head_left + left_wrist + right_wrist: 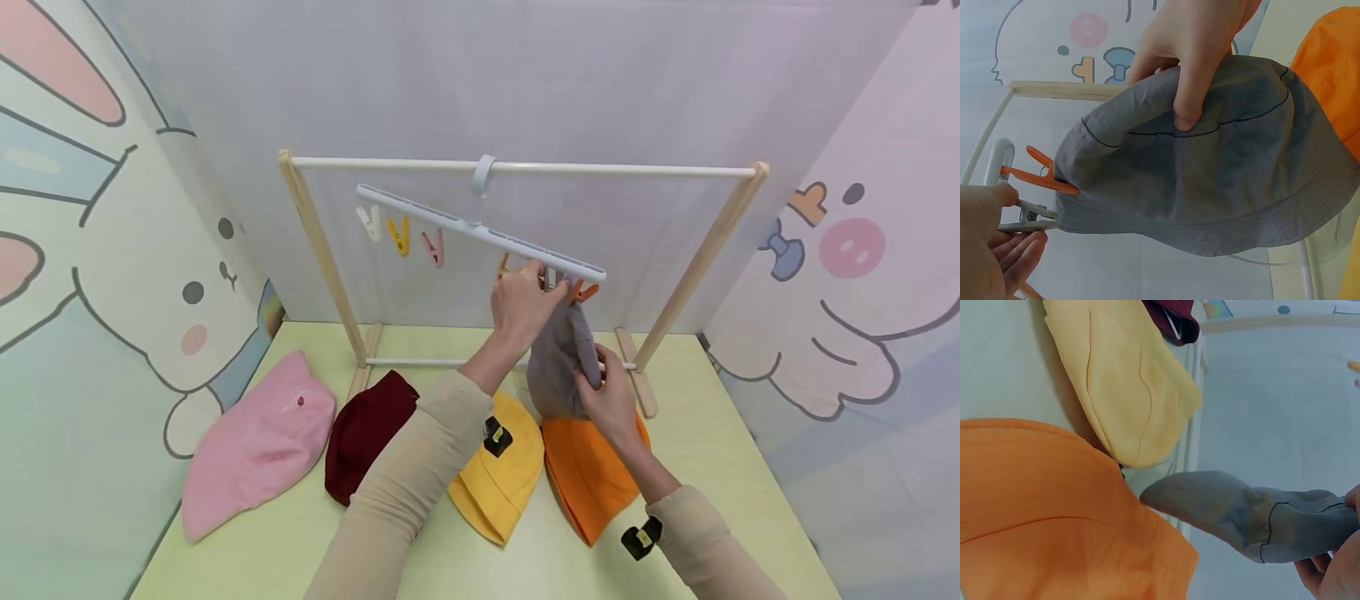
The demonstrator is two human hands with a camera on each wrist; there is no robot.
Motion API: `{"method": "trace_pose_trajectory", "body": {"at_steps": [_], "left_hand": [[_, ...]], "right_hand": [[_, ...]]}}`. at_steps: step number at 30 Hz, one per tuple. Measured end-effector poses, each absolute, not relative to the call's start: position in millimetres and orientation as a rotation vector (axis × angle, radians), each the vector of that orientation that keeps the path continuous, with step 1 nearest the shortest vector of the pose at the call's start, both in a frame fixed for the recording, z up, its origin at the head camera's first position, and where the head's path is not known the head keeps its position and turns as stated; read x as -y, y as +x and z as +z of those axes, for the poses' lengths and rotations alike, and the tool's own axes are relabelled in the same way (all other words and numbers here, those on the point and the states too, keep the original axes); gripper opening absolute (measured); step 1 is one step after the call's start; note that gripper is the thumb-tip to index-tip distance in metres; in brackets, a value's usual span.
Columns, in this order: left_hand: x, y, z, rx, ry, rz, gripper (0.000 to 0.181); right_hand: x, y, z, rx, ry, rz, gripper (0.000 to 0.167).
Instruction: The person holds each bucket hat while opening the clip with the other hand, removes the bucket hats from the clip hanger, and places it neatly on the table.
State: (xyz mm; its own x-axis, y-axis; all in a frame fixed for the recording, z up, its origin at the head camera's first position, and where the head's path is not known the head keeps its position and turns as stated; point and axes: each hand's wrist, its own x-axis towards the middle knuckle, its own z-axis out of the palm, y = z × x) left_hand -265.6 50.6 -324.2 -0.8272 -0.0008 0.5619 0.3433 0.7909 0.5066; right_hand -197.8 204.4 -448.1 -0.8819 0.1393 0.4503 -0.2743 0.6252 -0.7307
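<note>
A grey bucket hat (553, 358) hangs below the lower right end of a pale blue clip hanger (480, 231). An orange clothespin (1041, 178) bites the edge of its brim. Beside that, my left hand (521, 304) pinches a grey clothespin (1030, 215), whose tips meet the brim's edge; the left wrist view does not settle how firmly they grip it. My right hand (611, 400) grips the hat by the brim, thumb on the near face and fingers mostly hidden behind. The hanger's hook loops over the white rod (622, 169), and the bar tilts down to the right.
A wooden-legged rack (318, 242) stands on the light green table (697, 433). White, yellow and pink clothespins (432, 247) dangle at the hanger's left. In front lie a pink hat (262, 450), a maroon hat (367, 429), a yellow hat (502, 483) and an orange hat (592, 475).
</note>
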Motion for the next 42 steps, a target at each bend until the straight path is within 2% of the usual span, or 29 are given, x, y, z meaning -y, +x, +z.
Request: {"method": "trace_pose_trajectory", "body": {"at_steps": [5,16,42], "left_hand": [[-50.5,-266.2,-325.7,2.425,-0.252,-0.86,0.027],[-48.5,-266.7,-328.3,2.426,-0.241,-0.884,0.026],[-49.8,-261.2,-334.5,2.358,-0.215,-1.012,0.023]], "right_hand": [[-206.7,-197.9,-449.1,2.354,0.118,1.091,0.04],[-210.6,-195.2,-445.5,2.321,0.087,1.054,0.029],[-222.6,-190.8,-435.8,2.24,0.168,0.962,0.021]]}}
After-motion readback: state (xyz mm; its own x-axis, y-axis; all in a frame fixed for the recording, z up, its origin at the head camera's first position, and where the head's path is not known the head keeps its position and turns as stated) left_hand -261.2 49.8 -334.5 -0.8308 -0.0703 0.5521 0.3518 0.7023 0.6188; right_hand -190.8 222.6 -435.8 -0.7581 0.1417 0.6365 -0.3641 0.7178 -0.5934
